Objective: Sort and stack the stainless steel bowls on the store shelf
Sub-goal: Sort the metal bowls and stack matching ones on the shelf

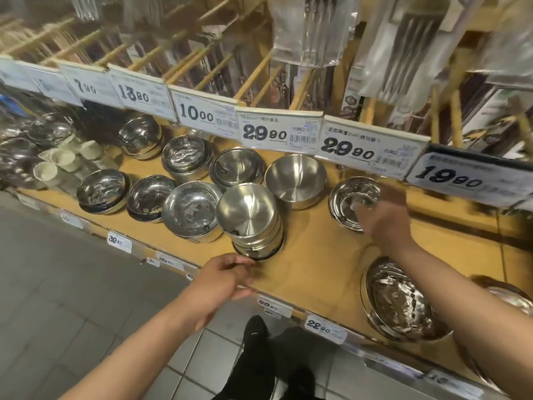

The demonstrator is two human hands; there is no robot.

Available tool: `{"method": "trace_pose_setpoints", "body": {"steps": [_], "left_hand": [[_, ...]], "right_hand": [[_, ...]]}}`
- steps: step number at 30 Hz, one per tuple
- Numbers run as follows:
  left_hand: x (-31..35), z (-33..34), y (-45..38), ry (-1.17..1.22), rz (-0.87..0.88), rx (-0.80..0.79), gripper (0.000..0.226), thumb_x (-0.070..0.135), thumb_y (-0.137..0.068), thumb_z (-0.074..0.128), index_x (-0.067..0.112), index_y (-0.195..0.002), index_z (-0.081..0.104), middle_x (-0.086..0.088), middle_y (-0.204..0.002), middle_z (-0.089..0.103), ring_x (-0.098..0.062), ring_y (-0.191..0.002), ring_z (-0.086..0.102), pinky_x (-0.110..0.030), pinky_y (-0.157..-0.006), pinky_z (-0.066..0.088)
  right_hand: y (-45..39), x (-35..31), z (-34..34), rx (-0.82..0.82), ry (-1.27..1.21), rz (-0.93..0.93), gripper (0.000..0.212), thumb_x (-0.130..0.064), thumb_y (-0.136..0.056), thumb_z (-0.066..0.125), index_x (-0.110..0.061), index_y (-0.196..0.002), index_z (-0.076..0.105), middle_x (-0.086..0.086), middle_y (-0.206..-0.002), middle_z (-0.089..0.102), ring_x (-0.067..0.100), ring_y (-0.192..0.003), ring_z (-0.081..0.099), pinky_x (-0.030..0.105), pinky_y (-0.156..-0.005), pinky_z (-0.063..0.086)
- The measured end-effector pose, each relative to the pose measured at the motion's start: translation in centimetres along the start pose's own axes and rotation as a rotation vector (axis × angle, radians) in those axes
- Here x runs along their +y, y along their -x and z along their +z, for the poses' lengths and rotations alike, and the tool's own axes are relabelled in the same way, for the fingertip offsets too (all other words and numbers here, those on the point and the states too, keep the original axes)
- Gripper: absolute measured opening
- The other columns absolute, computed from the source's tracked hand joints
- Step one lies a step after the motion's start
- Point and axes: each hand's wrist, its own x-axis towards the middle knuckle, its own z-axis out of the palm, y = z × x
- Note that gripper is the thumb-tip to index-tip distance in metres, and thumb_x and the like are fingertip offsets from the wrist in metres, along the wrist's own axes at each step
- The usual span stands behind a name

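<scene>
Your left hand (223,277) hovers at the near edge of the wooden shelf (317,255), fingers loosely curled, grip holding nothing, just near of the leaning stack of brushed stainless steel bowls (251,220). Your right hand (385,217), blurred, reaches over the shiny steel bowl (350,197) to the right; its grip cannot be made out.

Light: bright, even, from overhead.
Glare: white highlights in the bowls (248,212) between the hands; sheen on hanging plastic packets (308,27) above them.
Shadows: soft, short, on the shelf (317,255) under the bowls.
Blur: right hand (383,217) smeared; left hand (225,278) sharper; price tags (372,150) readable.
Distortion: wide-angle bowing; far-left and upper edges soft.
</scene>
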Motion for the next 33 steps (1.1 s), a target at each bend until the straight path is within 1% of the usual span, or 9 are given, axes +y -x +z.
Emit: {"method": "trace_pose_setpoints", "body": {"steps": [3, 7, 12, 16, 18, 21, 24, 26, 33], "left_hand": [[1.0, -1.7, -0.7, 0.084, 0.019, 0.117, 0.012, 0.005, -0.099, 0.057, 0.005, -0.106, 0.066, -0.011, -0.097, 0.067, -0.018, -0.086, 0.067, -0.029, -0.075, 0.062], [3.3, -3.2, -2.2, 0.149, 0.117, 0.224, 0.015, 0.019, -0.1, 0.058, 0.009, -0.11, 0.064, -0.009, -0.104, 0.067, -0.021, -0.098, 0.065, -0.031, -0.078, 0.061], [5.2, -3.3, -3.5, -0.052, 0.192, 0.222, 0.014, 0.024, -0.097, 0.062, 0.014, -0.103, 0.069, 0.0, -0.091, 0.076, -0.016, -0.089, 0.071, -0.036, -0.083, 0.063], [6.1, -3.8, -3.7, -0.147, 0.223, 0.232, 0.011, 0.011, -0.089, 0.069, 0.007, -0.099, 0.068, -0.013, -0.096, 0.075, -0.033, -0.091, 0.074, -0.053, -0.085, 0.061], [6.7, -4.1, -3.7, -0.161, 0.26, 0.221, 0.009, 0.01, -0.083, 0.07, 0.01, -0.091, 0.066, -0.01, -0.083, 0.074, -0.031, -0.078, 0.074, -0.055, -0.082, 0.061], [7.9, -4.1, -3.6, -0.16, 0.289, 0.187, 0.015, 0.007, -0.081, 0.067, 0.011, -0.094, 0.062, 0.003, -0.063, 0.07, -0.021, -0.06, 0.071, -0.049, -0.079, 0.063], [9.2, -3.7, -3.3, -0.131, 0.329, 0.08, 0.016, 0.007, -0.086, 0.066, 0.009, -0.101, 0.061, -0.002, -0.075, 0.069, -0.021, -0.062, 0.071, -0.045, -0.076, 0.063], [9.6, -3.7, -3.4, -0.202, 0.383, 0.005, 0.005, 0.017, -0.091, 0.066, 0.015, -0.096, 0.065, -0.005, -0.078, 0.072, -0.022, -0.066, 0.072, -0.04, -0.069, 0.061], [8.7, -5.6, -6.5, -0.828, 0.463, 0.179, 0.032, 0.042, -0.093, 0.059, 0.013, -0.103, 0.068, -0.004, -0.097, 0.07, -0.026, -0.09, 0.063, -0.038, -0.082, 0.051]], "right_hand": [[2.8, -3.5, 1.2, -0.266, -0.281, -0.108, 0.03, -0.037, -0.096, 0.055, -0.016, -0.114, 0.065, -0.004, -0.099, 0.063, 0.017, -0.084, 0.061, 0.018, -0.074, 0.049], [5.6, -7.7, 3.6, -0.565, -0.527, -0.024, 0.055, -0.067, -0.084, 0.056, -0.036, -0.13, 0.061, -0.012, -0.122, 0.063, 0.008, -0.089, 0.072, 0.037, -0.08, 0.063], [6.9, -10.2, 5.5, -0.503, -0.7, 0.022, 0.059, -0.043, -0.087, 0.072, -0.027, -0.141, 0.055, -0.017, -0.096, 0.065, 0.004, -0.082, 0.07, 0.016, -0.056, 0.057], [7.5, -11.1, 5.4, -0.396, -0.628, 0.007, 0.024, -0.02, -0.089, 0.068, -0.023, -0.113, 0.072, -0.008, -0.07, 0.074, 0.008, -0.071, 0.075, 0.027, -0.064, 0.063], [7.8, -11.6, 5.0, -0.359, -0.542, -0.005, 0.013, -0.018, -0.09, 0.064, -0.027, -0.094, 0.073, 0.0, -0.071, 0.072, 0.014, -0.069, 0.075, 0.03, -0.063, 0.064], [8.0, -12.7, 4.0, -0.249, -0.598, 0.024, 0.02, -0.017, -0.092, 0.065, -0.031, -0.102, 0.075, -0.008, -0.069, 0.068, 0.012, -0.067, 0.071, 0.031, -0.064, 0.064], [8.1, -13.2, 1.8, -0.205, -0.728, 0.078, 0.029, -0.011, -0.093, 0.063, -0.026, -0.116, 0.072, -0.005, -0.092, 0.073, 0.015, -0.082, 0.073, 0.03, -0.067, 0.064], [8.5, -12.1, 0.3, -0.16, -0.723, 0.115, 0.031, -0.007, -0.093, 0.06, -0.024, -0.114, 0.074, -0.006, -0.087, 0.075, 0.018, -0.082, 0.075, 0.034, -0.068, 0.065], [13.7, -4.4, 1.1, -0.035, -0.515, 0.367, 0.021, -0.01, -0.096, 0.063, -0.019, -0.109, 0.077, 0.001, -0.082, 0.078, 0.023, -0.07, 0.077, 0.044, -0.072, 0.065]]}}
